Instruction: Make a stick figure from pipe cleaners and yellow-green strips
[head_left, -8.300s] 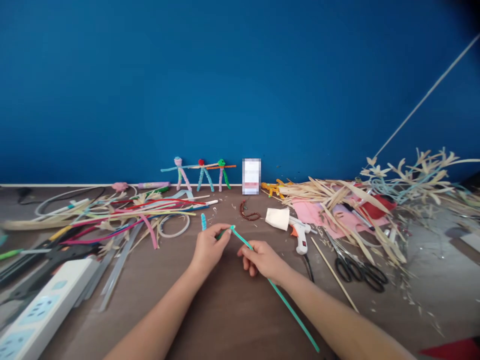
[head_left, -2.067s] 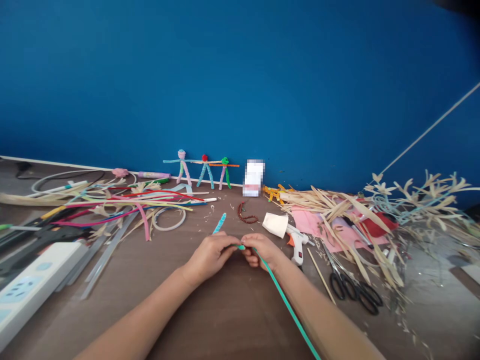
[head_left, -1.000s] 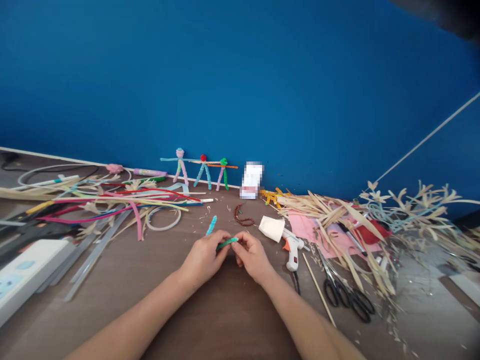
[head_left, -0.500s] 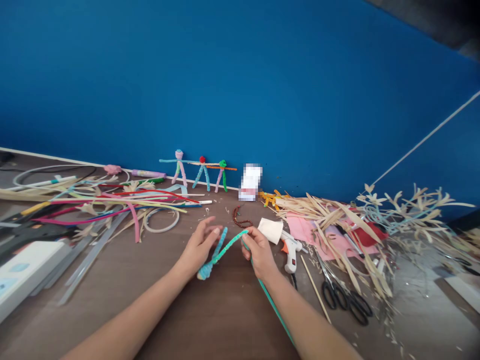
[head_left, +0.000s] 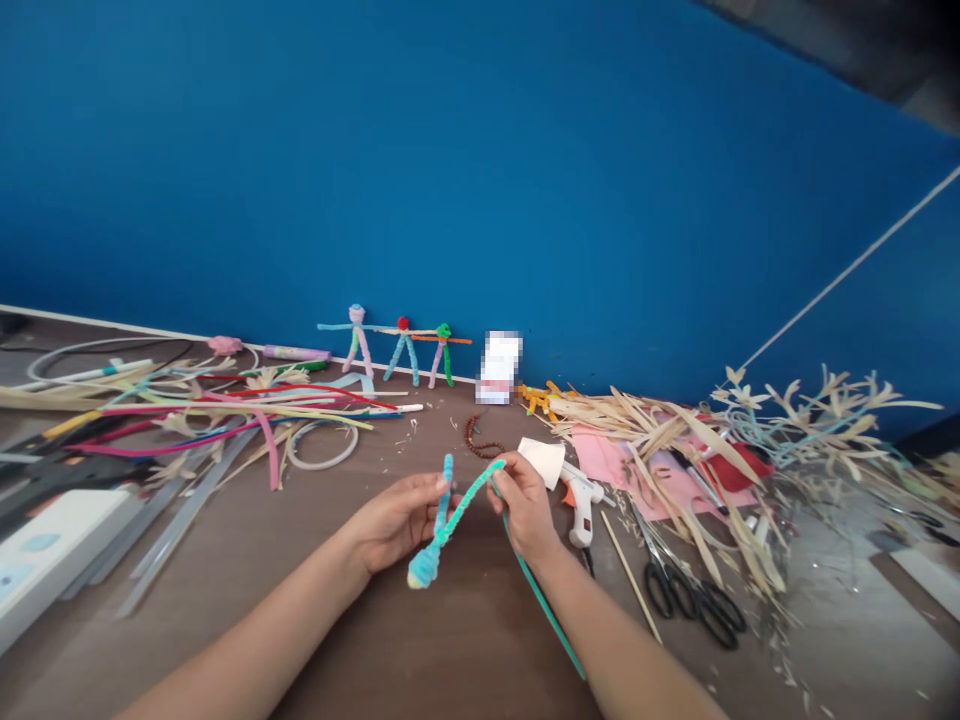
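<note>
A blue and teal pipe-cleaner figure (head_left: pixel 424 565) hangs between my hands, its rounded pale-tipped end pointing down and two twisted limbs rising from it. The blue limb is pinched by my left hand (head_left: pixel 401 515) between thumb and fingers. At the tip of the teal limb, my right hand (head_left: pixel 525 500) is closed, and a long loose teal strand (head_left: pixel 547 610) trails from it toward the lower right, beside the forearm. Three pipe-cleaner dolls (head_left: pixel 405 350) stand against the blue wall beyond.
Colored strips (head_left: pixel 225 405) and a white power strip (head_left: pixel 60 550) lie left. A string of brown beads (head_left: pixel 474 438) is ahead. A white glue gun (head_left: pixel 582 510), a stick (head_left: pixel 630 575), black-handled scissors (head_left: pixel 682 590) and dried strips (head_left: pixel 637 425) are on the right.
The figure has turned more upright, its rounded end now lower and further right. My left hand has closed on the blue limb. My right hand stays on the teal limb.
</note>
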